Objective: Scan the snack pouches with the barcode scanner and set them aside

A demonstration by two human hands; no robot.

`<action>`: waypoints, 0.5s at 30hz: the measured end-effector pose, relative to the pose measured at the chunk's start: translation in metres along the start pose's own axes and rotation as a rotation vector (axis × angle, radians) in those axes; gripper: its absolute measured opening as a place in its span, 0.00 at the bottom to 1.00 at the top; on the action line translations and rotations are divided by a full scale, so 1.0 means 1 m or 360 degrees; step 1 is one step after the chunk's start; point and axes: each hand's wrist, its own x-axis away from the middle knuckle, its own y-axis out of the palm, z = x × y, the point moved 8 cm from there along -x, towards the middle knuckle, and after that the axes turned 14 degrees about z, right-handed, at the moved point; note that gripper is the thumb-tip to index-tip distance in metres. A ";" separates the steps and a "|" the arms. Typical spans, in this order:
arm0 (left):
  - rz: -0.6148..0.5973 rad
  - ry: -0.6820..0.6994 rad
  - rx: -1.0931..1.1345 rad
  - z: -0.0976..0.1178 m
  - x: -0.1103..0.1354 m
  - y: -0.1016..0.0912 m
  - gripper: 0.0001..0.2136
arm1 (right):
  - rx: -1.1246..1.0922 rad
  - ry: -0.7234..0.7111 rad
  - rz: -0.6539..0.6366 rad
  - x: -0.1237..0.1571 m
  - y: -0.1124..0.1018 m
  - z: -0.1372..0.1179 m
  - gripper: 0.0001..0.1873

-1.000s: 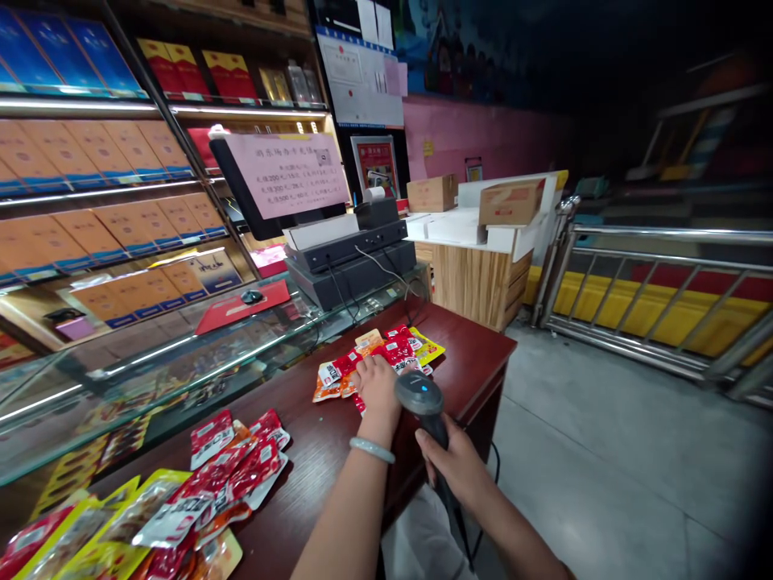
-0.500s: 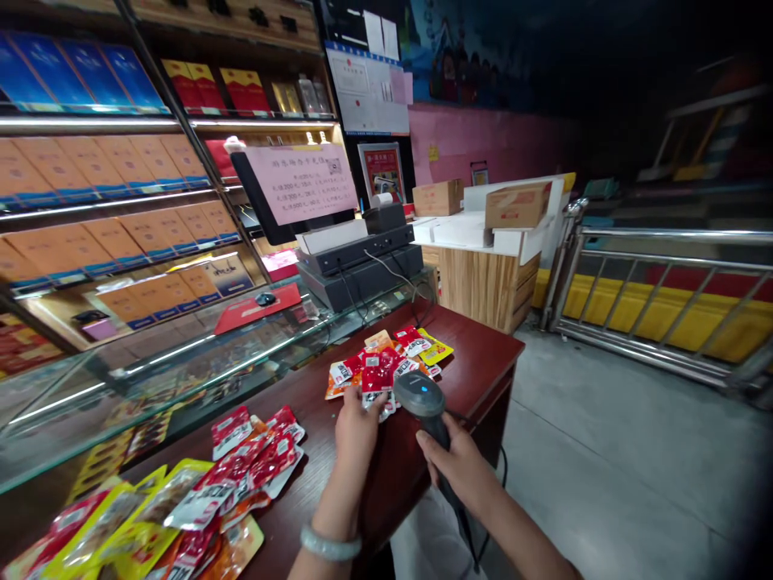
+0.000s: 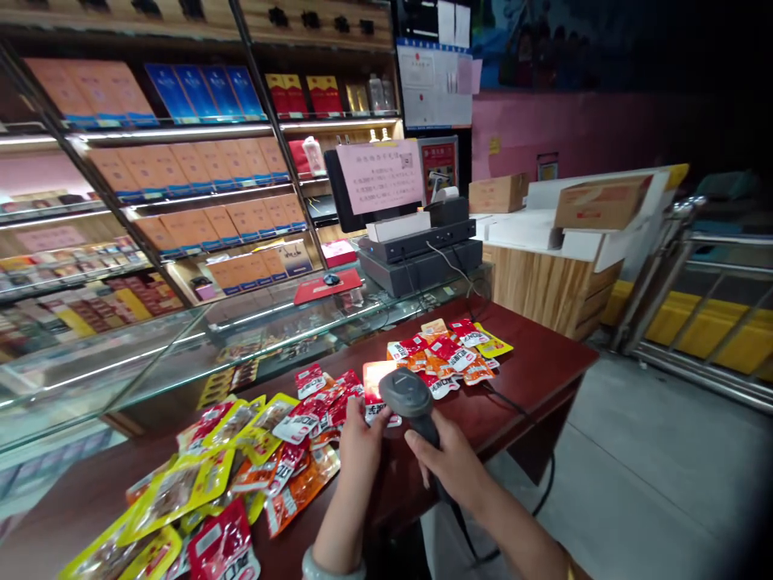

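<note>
My right hand (image 3: 450, 455) is wrapped round the handle of a dark barcode scanner (image 3: 406, 392), whose head points away from me. Bright light falls on a small red-and-white snack packet (image 3: 375, 379) under the scanner's head. The fingers of my left hand (image 3: 361, 435) pinch the near end of that packet. To the left spreads a heap of red, orange and yellow snack packets (image 3: 311, 419), close to my left hand. A smaller pile of snack packets (image 3: 450, 353) lies farther off, beyond the scanner. Both heaps rest on a dark red wooden table (image 3: 531, 346).
Behind the table runs a glass display counter (image 3: 199, 338). On it stand a monitor with a pink paper sign (image 3: 383, 177), a black cash drawer (image 3: 416, 270) and a mouse on a red mat (image 3: 311, 288). Cardboard boxes (image 3: 597, 205) sit at back right, near a metal railing (image 3: 700, 338).
The view has swung left. My left hand has drawn a packet from the far pile toward the near heap, and the scanner now lights it.
</note>
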 end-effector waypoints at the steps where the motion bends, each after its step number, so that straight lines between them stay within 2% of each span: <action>1: 0.0011 -0.0008 -0.0008 -0.004 0.000 -0.004 0.21 | 0.0007 0.0009 -0.0019 0.001 0.004 0.000 0.20; 8: 0.0114 -0.0097 -0.0161 -0.035 -0.009 -0.030 0.24 | 0.0057 0.0033 -0.0087 0.007 0.021 0.008 0.18; 12: 0.0273 -0.0220 -0.0454 -0.050 -0.034 -0.069 0.26 | 0.0071 0.0076 -0.0051 0.006 0.015 0.023 0.18; 15: 0.0505 -0.0192 -0.0807 -0.042 -0.051 -0.101 0.26 | 0.0084 0.0089 0.0021 0.002 0.004 0.030 0.18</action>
